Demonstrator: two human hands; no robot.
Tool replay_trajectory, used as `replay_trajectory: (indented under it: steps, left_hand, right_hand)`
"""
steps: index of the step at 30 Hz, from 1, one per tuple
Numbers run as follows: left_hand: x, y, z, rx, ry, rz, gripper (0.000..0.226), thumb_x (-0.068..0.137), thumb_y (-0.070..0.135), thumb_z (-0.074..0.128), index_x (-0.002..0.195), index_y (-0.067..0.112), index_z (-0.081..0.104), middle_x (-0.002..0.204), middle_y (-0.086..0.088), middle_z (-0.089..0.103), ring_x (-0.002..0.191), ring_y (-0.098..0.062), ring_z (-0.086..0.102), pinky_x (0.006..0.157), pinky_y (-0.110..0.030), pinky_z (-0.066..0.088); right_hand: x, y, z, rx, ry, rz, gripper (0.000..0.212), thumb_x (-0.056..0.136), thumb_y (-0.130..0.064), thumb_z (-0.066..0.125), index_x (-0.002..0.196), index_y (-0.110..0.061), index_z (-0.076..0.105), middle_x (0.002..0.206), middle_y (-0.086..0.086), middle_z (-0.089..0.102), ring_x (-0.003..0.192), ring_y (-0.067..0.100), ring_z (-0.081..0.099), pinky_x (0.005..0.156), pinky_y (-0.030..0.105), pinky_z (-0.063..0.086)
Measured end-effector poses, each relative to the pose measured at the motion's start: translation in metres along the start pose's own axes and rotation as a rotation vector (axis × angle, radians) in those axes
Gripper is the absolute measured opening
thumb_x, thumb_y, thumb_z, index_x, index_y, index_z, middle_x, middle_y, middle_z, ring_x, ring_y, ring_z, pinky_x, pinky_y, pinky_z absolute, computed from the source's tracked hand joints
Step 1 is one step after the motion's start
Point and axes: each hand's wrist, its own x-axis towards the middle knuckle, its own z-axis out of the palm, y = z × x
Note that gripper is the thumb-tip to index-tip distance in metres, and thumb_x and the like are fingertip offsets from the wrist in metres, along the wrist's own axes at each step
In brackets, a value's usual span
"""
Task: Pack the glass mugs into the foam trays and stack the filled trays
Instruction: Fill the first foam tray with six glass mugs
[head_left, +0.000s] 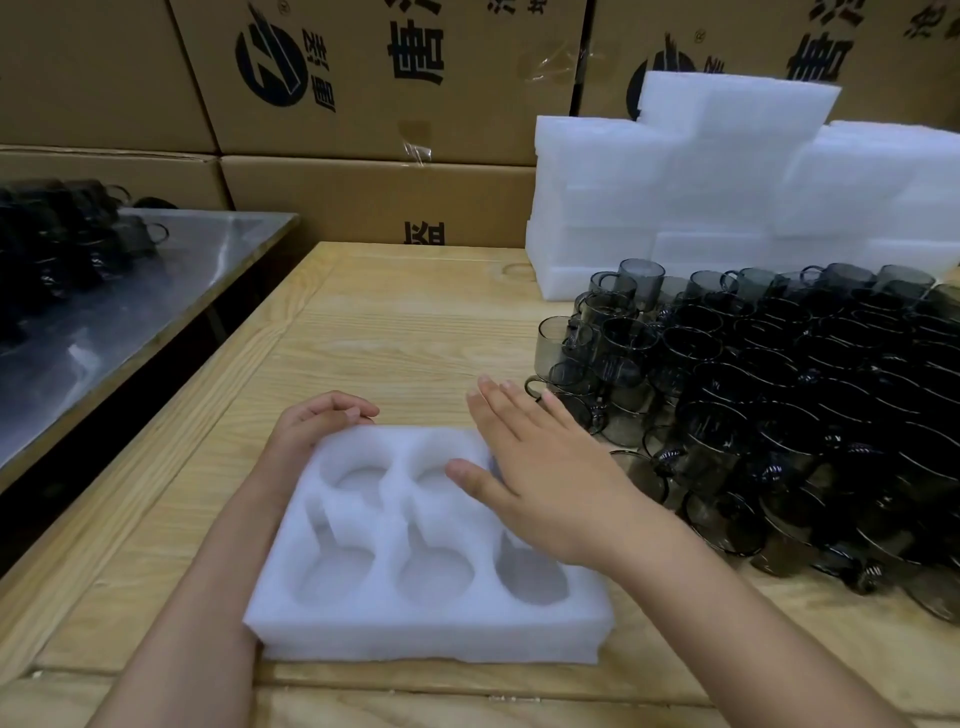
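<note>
A white foam tray (426, 631) with several round empty pockets lies on the wooden table in front of me. My left hand (317, 423) curls its fingers over the tray's far left corner and grips it. My right hand (530, 467) lies flat with straight fingers on the tray's far right part. A large cluster of smoky grey glass mugs (769, 415) stands on the table to the right, close to my right hand.
A stack of white foam trays (727, 182) rises at the back right behind the mugs. Cardboard boxes (374, 78) line the back. A metal table (119, 312) on the left carries more dark mugs (62, 234).
</note>
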Motion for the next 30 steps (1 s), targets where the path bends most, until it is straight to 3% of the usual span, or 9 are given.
replay_trajectory:
  steps: [4,7,17,19,20,22,24,27,30]
  left_hand:
    - [0.000,0.000,0.001,0.009,-0.006,0.002,0.019,0.090,-0.003,0.044,0.086,-0.001,0.062,0.066,-0.009,0.065,0.055,-0.016,0.061,0.052,-0.019,0.050]
    - [-0.001,0.000,0.002,0.005,-0.004,0.000,0.020,0.091,-0.003,0.043,0.086,-0.001,0.062,0.066,-0.008,0.064,0.055,-0.016,0.061,0.052,-0.019,0.050]
    - [-0.004,0.003,0.003,0.012,-0.004,-0.002,0.021,0.091,-0.002,0.042,0.086,0.000,0.062,0.065,-0.007,0.064,0.054,-0.015,0.061,0.052,-0.018,0.049]
    - [-0.004,0.003,0.003,0.004,-0.006,-0.003,0.021,0.091,-0.003,0.043,0.086,0.000,0.062,0.065,-0.008,0.064,0.054,-0.016,0.060,0.051,-0.019,0.049]
    - [-0.004,0.003,0.003,0.003,-0.006,-0.002,0.020,0.091,-0.003,0.043,0.086,0.000,0.062,0.065,-0.008,0.064,0.054,-0.016,0.061,0.051,-0.019,0.049]
    - [-0.004,0.003,0.003,0.010,-0.005,-0.003,0.021,0.091,-0.003,0.043,0.086,0.000,0.062,0.065,-0.008,0.064,0.054,-0.016,0.061,0.051,-0.019,0.049]
    - [-0.003,0.003,0.004,0.017,-0.008,-0.002,0.021,0.091,-0.005,0.041,0.086,-0.001,0.062,0.064,-0.008,0.065,0.054,-0.016,0.061,0.051,-0.019,0.050]
    - [-0.003,0.004,0.005,0.014,-0.008,-0.004,0.021,0.091,-0.005,0.041,0.086,-0.001,0.062,0.064,-0.007,0.065,0.054,-0.015,0.061,0.051,-0.018,0.049]
    - [-0.004,0.004,0.005,0.006,-0.014,0.000,0.021,0.091,-0.005,0.042,0.086,-0.001,0.062,0.064,-0.007,0.065,0.054,-0.015,0.061,0.051,-0.018,0.049]
  right_hand:
    - [-0.001,0.000,0.012,-0.024,0.002,0.005,0.086,0.083,-0.069,0.004,0.151,-0.016,-0.006,0.158,-0.002,-0.016,0.143,0.008,-0.017,0.116,0.036,-0.014]
    - [-0.003,0.001,0.019,0.013,-0.058,0.032,0.084,0.088,-0.068,0.010,0.151,-0.015,-0.004,0.157,-0.002,-0.017,0.143,0.007,-0.018,0.117,0.036,-0.013]
    - [-0.007,-0.003,0.017,-0.018,-0.012,0.033,0.082,0.088,-0.067,0.010,0.150,-0.018,-0.011,0.157,0.000,-0.018,0.142,0.008,-0.021,0.113,0.041,-0.022]
    - [-0.014,-0.006,0.011,0.005,0.098,0.053,0.078,0.092,-0.063,0.018,0.151,-0.018,-0.004,0.159,0.003,-0.006,0.145,0.014,-0.011,0.116,0.038,-0.014]
    - [-0.020,-0.007,0.007,0.031,0.236,0.084,0.075,0.093,-0.060,0.027,0.151,-0.015,0.010,0.158,0.006,0.011,0.145,0.020,0.007,0.117,0.037,0.000]
    - [-0.035,-0.002,0.000,0.023,0.660,0.187,0.056,0.091,-0.045,0.047,0.134,-0.010,0.048,0.134,0.010,0.051,0.119,0.029,0.045,0.098,0.038,0.032]
    - [-0.054,0.014,-0.003,-0.103,1.010,0.347,0.039,0.087,-0.035,0.058,0.115,-0.008,0.063,0.111,0.012,0.061,0.094,0.029,0.046,0.075,0.039,0.033]
    - [-0.074,0.038,0.001,-0.243,0.989,0.569,0.040,0.085,-0.037,0.063,0.106,-0.003,0.065,0.105,0.018,0.056,0.088,0.032,0.038,0.068,0.043,0.031]
    - [-0.076,0.048,0.004,-0.266,0.870,0.594,0.034,0.079,-0.026,0.075,0.095,0.003,0.067,0.093,0.020,0.059,0.081,0.038,0.046,0.064,0.044,0.037]
